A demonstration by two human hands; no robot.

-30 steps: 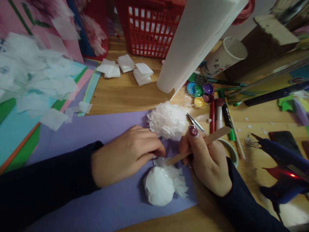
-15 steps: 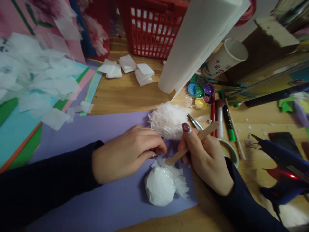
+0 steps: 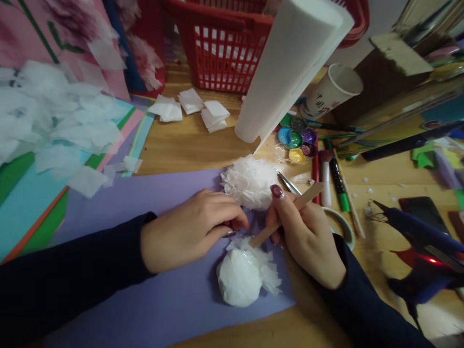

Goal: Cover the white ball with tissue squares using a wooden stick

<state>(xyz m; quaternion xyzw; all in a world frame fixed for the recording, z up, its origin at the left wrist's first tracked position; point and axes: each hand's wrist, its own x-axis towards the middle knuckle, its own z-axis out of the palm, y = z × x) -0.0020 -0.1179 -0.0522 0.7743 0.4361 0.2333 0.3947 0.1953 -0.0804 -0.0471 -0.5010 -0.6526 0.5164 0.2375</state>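
L hand (image 3: 194, 229) is held palm-down w/ fingers bent and thumb tucked near the fingertips, forearm sleeved in dark cloth. R hand (image 3: 308, 237) is closed in a pinch, thumb extended on top w/ dark red nail shown; its dark-sleeved forearm is angled in from lower R.
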